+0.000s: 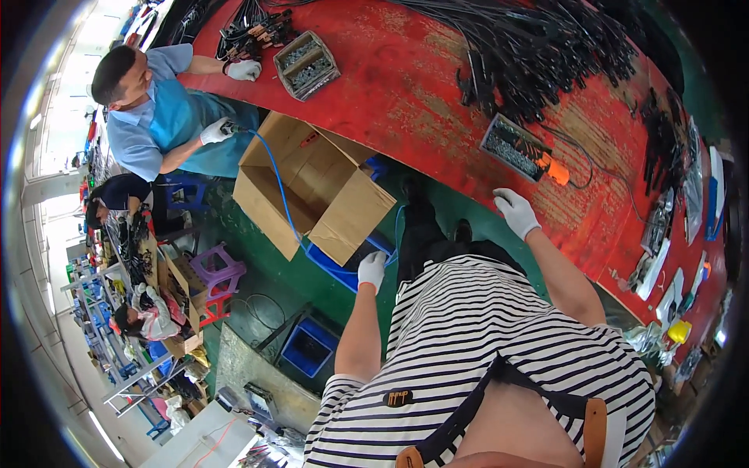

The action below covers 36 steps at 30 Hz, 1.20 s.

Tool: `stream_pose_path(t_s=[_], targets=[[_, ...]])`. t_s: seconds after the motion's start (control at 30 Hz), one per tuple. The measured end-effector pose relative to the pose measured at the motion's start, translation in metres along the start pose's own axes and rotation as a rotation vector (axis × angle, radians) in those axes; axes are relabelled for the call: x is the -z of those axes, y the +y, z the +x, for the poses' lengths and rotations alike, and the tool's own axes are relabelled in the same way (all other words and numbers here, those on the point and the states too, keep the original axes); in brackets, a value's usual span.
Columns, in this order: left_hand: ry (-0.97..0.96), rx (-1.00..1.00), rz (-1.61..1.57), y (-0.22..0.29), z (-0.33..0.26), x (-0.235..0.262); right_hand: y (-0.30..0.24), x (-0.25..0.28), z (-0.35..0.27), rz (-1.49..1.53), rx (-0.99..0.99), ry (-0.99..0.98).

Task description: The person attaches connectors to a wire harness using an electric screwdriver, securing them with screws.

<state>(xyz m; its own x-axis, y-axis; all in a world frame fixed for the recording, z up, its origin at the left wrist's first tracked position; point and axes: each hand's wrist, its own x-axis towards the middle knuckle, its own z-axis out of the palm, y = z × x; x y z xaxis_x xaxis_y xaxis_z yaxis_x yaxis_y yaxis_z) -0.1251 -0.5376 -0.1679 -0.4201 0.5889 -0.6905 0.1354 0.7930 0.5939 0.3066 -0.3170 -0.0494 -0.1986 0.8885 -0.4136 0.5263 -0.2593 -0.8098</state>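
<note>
My left hand (372,271), in a white glove, hangs low beside a blue bin (331,267) and a large open cardboard box (351,222). Its fingers look loosely extended, and I see nothing in them. My right hand (516,213), also gloved, is at the edge of the red worktable (421,117), thumb and fingers apart and nothing held. Closest to it on the table is a metal tray (499,152) of small screws, with an orange-handled tool (554,170) lying across its end. A dark cord trails from that tool.
A co-worker (168,113) in a blue apron holds a tool on a blue hose (277,175) left of the box. A divided screw tray (307,66) and bundles of black cables (538,47) lie on the table. Stools (217,271) and another blue bin (308,347) stand on the green floor.
</note>
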Motion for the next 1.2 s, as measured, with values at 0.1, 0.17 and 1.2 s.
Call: stream_pose_path(t_s=[0.1, 0.17, 1.2], targets=[[0.004, -0.07, 0.085, 0.047, 0.055, 0.011, -0.009, -0.007, 0.034, -0.012, -0.005, 0.001], [0.002, -0.143, 0.09, 0.099, 0.087, 0.012, 0.008, -0.021, 0.068, -0.033, 0.062, 0.028], [-0.054, -0.372, 0.485, 0.318, 0.198, 0.019, -0.051, -0.057, 0.164, -0.322, -0.244, -0.114]])
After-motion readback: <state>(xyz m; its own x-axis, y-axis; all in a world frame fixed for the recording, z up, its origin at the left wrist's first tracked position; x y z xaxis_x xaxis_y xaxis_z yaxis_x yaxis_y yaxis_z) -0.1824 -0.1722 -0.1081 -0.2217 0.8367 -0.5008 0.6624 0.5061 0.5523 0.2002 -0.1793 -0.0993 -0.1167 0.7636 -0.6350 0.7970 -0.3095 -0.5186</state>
